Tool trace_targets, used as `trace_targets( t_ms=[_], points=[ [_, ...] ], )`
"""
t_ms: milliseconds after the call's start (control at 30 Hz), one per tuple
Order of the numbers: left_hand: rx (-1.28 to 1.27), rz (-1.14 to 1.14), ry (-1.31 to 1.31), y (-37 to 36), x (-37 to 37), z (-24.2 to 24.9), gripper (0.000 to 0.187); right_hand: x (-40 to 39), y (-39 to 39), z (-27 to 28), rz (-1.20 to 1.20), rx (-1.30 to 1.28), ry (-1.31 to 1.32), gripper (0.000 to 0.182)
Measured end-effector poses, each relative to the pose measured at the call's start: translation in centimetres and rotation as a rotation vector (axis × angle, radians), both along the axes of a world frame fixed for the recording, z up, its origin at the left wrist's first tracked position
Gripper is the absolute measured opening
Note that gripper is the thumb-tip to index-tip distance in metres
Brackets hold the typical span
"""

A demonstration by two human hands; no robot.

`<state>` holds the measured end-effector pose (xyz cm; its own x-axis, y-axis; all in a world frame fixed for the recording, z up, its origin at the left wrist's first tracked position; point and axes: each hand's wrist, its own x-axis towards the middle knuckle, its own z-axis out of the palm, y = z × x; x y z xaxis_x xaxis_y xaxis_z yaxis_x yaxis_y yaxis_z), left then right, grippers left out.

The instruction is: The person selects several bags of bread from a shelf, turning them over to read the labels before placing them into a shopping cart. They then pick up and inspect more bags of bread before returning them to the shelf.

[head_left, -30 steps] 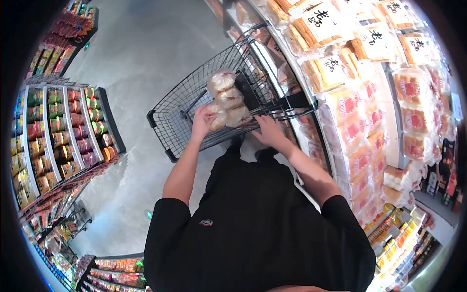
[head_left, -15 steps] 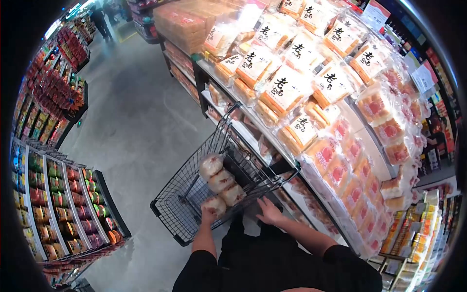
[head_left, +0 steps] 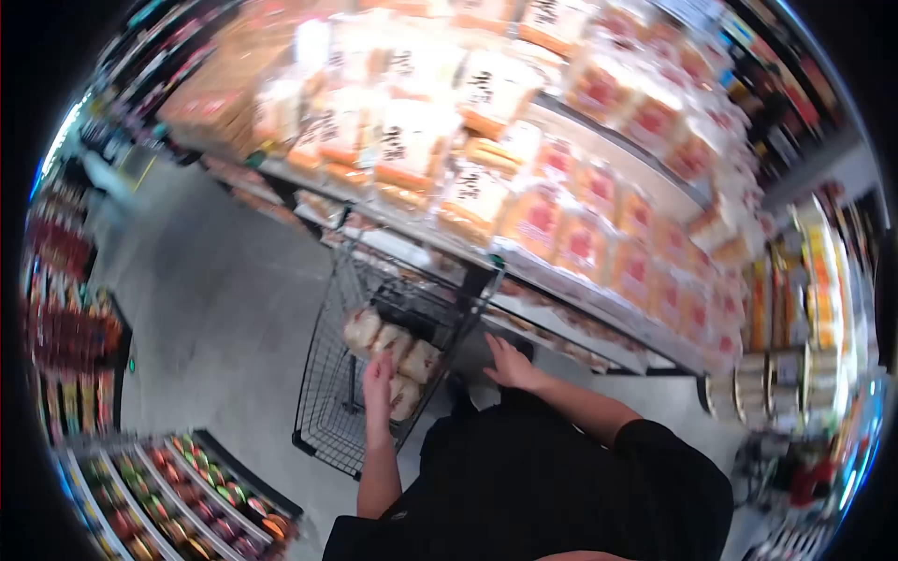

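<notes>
My left hand [head_left: 378, 374], slightly blurred, is over the shopping cart's basket, beside several pale, clear-wrapped bread packs [head_left: 421, 362] with reddish-brown marks. Its fingers are loosely apart and nothing shows in them. The packs lie bunched on the right side of the black wire shopping cart [head_left: 323, 411]. Off the cart's near right corner, my right hand [head_left: 510, 363] reaches forward with its fingers apart, holding nothing. Just beyond it runs the lower edge of the bread display.
A sloped display holds bagged sliced bread [head_left: 412, 140] and packs with red round labels [head_left: 580, 245]. Cardboard boxes [head_left: 220, 98] are stacked at its far left end. Grey floor [head_left: 215, 280] runs along the cart's left. A shelf of cup-shaped packages [head_left: 178, 496] stands at lower left.
My left hand has let go of the nearest bread pack and lifted off it. My view has turned to the right, so the display and cart sit further left. My right hand stays empty.
</notes>
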<state>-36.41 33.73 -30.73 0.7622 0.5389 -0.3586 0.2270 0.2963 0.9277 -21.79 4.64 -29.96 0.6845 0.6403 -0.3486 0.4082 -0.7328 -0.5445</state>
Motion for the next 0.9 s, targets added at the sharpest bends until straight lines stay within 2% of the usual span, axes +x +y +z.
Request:
trace_targets(
  t_ms=[67,100,133,167,233,267,300,367,433,600,700,833,900],
  points=[
    [-0.218,-0.126,-0.258,-1.7,5.5,11.5,0.037,0.1,-2.4,0.1,-0.094,0.006,-0.006,0.088],
    [-0.289,-0.28,-0.503,-2.5,7.0,16.2,0.036,0.1,-3.6,0.0,-0.134,0.006,-0.008,0.088],
    [-0.379,-0.308,-0.542,-4.5,7.5,23.2,0.034,0.1,-5.0,0.0,-0.199,-0.02,-0.013,0.088],
    [-0.422,-0.47,-0.75,-5.8,8.3,27.9,0.037,-0.3,-6.5,-0.2,-0.263,-0.052,-0.01,0.088],
    [-0.502,-1.005,-1.334,-8.5,11.1,34.6,0.045,-1.0,-10.4,-2.1,-0.411,-0.051,0.005,0.089],
    [-0.52,-1.238,-1.493,-9.9,12.1,37.4,0.051,-1.4,-12.5,-2.3,-0.489,-0.056,0.035,0.09],
    [-0.518,-1.224,-1.476,-11.0,11.8,39.4,0.04,-2.0,-14.5,-2.3,-0.564,-0.058,0.064,0.091],
    [-0.582,-1.374,-1.44,-12.5,12.7,42.0,0.034,-3.8,-19.0,-4.6,-0.698,-0.121,0.062,0.093],
    [-0.654,-1.414,-1.328,-14.3,12.9,43.5,0.037,-5.7,-22.8,-5.6,-0.829,-0.151,0.074,0.094],
    [-0.802,-1.436,-1.32,-17.8,16.2,43.6,0.031,-8.3,-30.0,-5.9,-1.084,-0.159,0.105,0.097],
    [-0.823,-1.469,-1.349,-19.9,18.4,43.8,0.031,-7.0,-33.1,-4.2,-1.179,-0.058,0.481,0.09],
    [-0.912,-1.513,-1.454,-22.9,21.9,43.1,0.028,-2.6,-36.1,3.1,-0.957,0.089,0.713,0.075],
    [-0.775,-1.51,-1.356,-24.4,23.0,44.6,0.03,0.7,-37.6,8.2,-0.865,0.193,0.893,0.062]
  ],
)
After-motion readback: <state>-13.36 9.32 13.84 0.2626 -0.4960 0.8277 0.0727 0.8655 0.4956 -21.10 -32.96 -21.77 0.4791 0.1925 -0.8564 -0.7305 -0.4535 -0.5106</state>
